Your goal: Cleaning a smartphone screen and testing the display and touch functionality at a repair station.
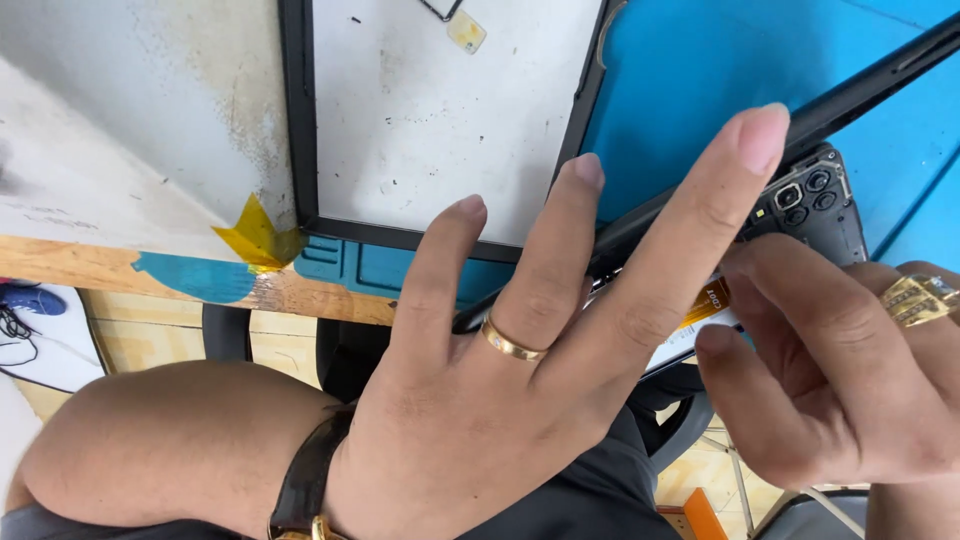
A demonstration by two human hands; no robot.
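An opened black smartphone (812, 205) is held tilted over the table edge, its rear camera cluster showing. My left hand (480, 400), with a gold ring and a dark watch strap, lies across it with three fingers stretched out and spread, holding it from the front. My right hand (840, 380), wearing a large gold ring, comes in from the right. Its thumb and forefinger pinch at an orange strip (708, 303) and a white label inside the phone. Much of the phone's body is hidden behind my fingers.
A white sheet in a thin black frame (450, 110) lies on the worn table, with a blue mat (700, 70) to its right. Yellow tape (255, 235) sits at the frame's corner. The wooden table edge (100, 265) runs left; a shoe (25, 300) is on the floor below.
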